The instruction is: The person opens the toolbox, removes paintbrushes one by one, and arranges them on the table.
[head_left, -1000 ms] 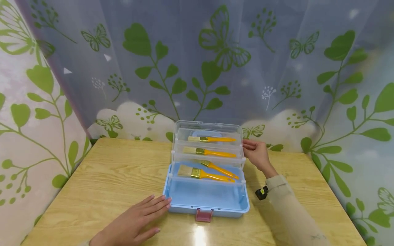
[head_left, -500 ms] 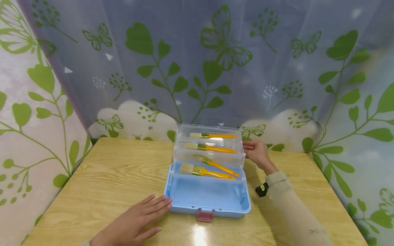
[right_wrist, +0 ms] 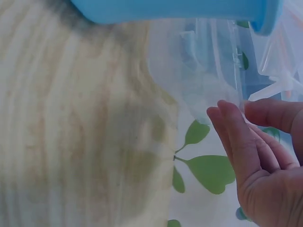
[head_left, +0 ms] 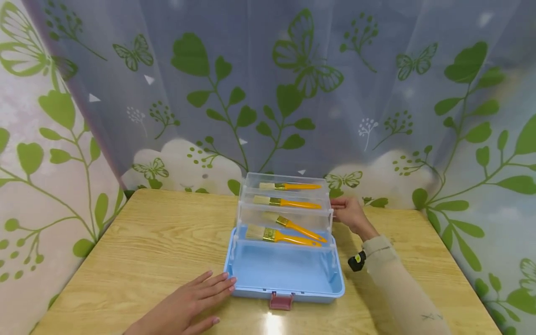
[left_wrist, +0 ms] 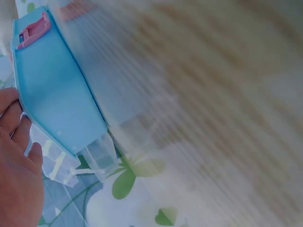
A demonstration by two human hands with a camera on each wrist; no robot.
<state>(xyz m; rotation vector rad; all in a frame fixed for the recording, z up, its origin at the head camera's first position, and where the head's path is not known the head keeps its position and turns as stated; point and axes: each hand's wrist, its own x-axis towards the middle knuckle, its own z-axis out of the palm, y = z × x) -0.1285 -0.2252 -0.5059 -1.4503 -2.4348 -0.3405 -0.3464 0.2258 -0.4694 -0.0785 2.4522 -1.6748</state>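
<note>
A light blue toolbox (head_left: 284,274) with a pink latch (head_left: 281,301) stands raised open on the table. Stepped clear trays (head_left: 289,212) rise above its blue base and hold several paintbrushes (head_left: 293,238) with yellow handles and pale bristles. Behind them the clear lid (head_left: 307,180) leans back. My right hand (head_left: 351,215) pinches the lid's right edge between thumb and fingers, as the right wrist view shows. At the base's front left corner, my left hand (head_left: 190,302) touches the blue wall with extended fingers. The left wrist view shows these fingers along the box side.
The wooden table (head_left: 167,232) extends around the box. A curtain (head_left: 251,93) printed with leaves and butterflies hangs right behind its back edge, with similar cloth at both sides. A small black device (head_left: 357,261) sits at the right wrist.
The lid's top edge has tipped back and lower while the right hand stays at its side. The trays have spread apart a little. The box's front has shifted slightly toward me.
</note>
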